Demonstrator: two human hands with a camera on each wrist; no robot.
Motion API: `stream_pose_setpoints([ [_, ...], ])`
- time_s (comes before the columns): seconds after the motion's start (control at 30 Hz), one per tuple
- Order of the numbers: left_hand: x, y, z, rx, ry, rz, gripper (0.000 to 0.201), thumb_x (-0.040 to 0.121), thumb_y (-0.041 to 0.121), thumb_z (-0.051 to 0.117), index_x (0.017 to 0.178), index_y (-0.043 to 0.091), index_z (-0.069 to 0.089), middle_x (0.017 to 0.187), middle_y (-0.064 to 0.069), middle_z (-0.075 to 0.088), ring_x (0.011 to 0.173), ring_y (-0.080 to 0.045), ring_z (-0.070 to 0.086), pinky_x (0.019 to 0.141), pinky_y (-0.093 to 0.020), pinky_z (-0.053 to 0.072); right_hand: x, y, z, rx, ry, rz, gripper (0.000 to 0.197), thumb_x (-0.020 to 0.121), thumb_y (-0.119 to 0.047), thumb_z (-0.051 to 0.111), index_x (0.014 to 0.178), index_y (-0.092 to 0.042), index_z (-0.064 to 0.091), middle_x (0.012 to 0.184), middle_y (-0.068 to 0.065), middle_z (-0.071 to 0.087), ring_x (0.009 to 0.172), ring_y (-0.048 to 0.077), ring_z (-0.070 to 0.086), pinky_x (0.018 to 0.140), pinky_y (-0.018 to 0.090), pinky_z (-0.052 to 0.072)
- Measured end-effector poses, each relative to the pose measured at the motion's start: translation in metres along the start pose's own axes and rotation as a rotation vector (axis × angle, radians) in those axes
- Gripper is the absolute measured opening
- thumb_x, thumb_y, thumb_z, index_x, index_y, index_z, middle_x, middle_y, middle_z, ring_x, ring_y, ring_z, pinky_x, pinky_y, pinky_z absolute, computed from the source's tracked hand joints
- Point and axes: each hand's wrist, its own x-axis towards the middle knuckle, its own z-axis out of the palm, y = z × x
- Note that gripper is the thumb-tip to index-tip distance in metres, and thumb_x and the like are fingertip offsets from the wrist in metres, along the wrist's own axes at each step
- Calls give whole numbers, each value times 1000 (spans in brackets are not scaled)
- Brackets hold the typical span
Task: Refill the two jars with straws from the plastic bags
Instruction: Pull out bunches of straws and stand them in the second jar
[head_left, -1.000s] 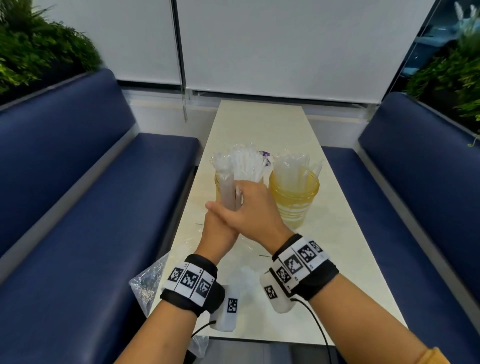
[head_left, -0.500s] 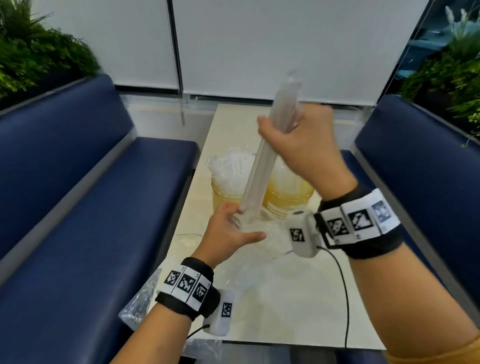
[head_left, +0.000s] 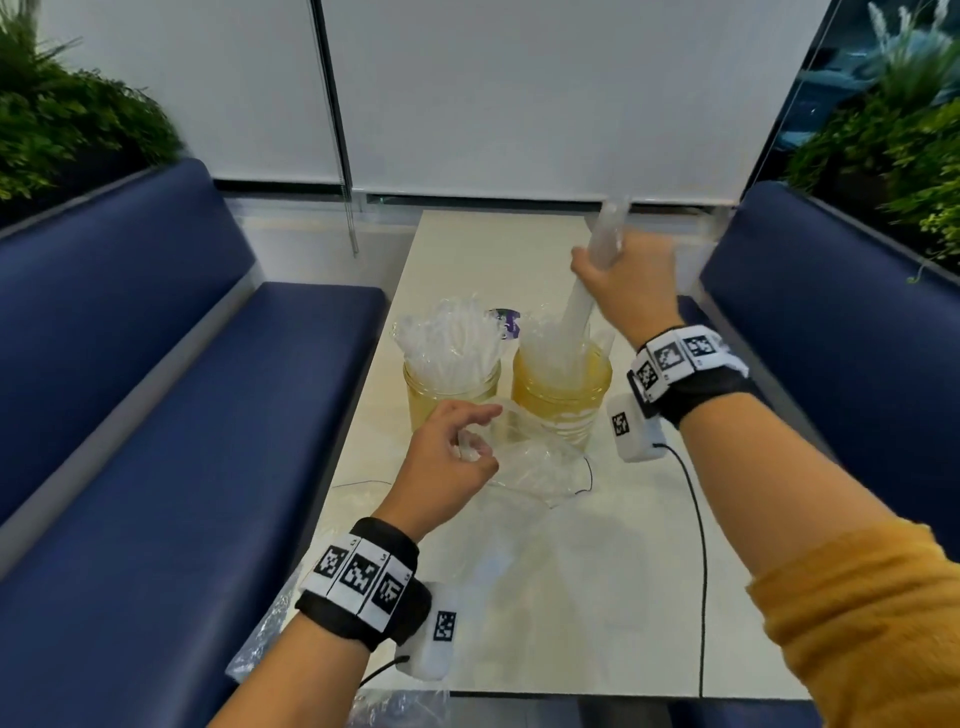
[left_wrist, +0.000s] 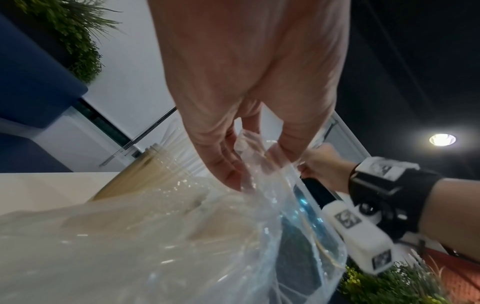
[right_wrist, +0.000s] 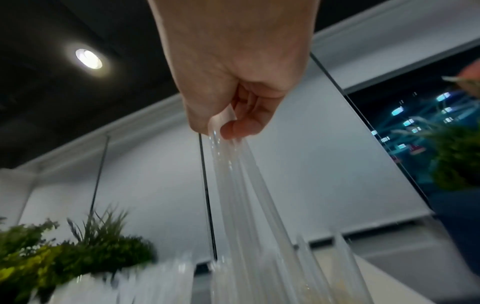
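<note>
Two amber-tinted clear glass jars stand touching near the middle of the long cream table (head_left: 519, 597): the left jar (head_left: 451, 396) crammed with clear wrapped straws, the right jar (head_left: 561, 400) partly full. My right hand (head_left: 626, 283) is curled round one bundle of translucent straws (head_left: 582, 306), its lower end down in the right jar. My left hand (head_left: 447, 462) pinches the mouth of one clear plastic bag (head_left: 540, 467) lying just before the jars. A second crumpled plastic bag (head_left: 265, 644) overhangs the table's near-left edge. Bare tabletop runs beyond the jars, between two navy benches (head_left: 156, 415).

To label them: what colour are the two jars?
Both jars are transparent amber-yellow; the head view shows it best.
</note>
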Motion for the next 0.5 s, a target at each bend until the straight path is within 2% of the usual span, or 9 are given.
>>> stream_pose_setpoints([
  [0.1,1,1,2,-41,-2,-23,54,81,-8,67,123,25,68,119,4,58,86,-2,65,91,-36,59,-17,21,28,-86,-169,111,43,85,-47,68,73,-6,62,64,4,59,64,21,60,57,31,49],
  [0.2,2,3,4,-63,-15,-33,59,78,-12,66,124,24,67,120,4,57,91,-11,68,86,-43,61,-32,33,41,-202,-307,238,55,80,-61,70,80,-7,62,67,2,56,69,22,59,59,31,46],
  [0.33,6,5,5,-65,-19,-10,58,79,-12,67,126,22,67,120,2,56,92,-13,69,83,-42,62,-36,42,41,-270,-439,228,70,68,-77,69,87,-9,66,77,2,63,75,22,64,59,30,46],
  [0.43,10,6,5,-20,0,31,52,81,-6,69,125,21,67,119,4,58,91,-14,68,87,-34,60,-31,39,36,-119,-325,221,74,64,-79,71,105,-17,69,96,-2,70,89,15,66,68,30,51],
  [0.5,12,9,6,12,8,68,48,82,-3,71,123,22,69,118,4,59,90,-15,67,87,-23,55,-27,34,32,-62,-225,150,69,71,-73,70,118,-24,63,112,-5,66,105,14,59,79,31,49],
])
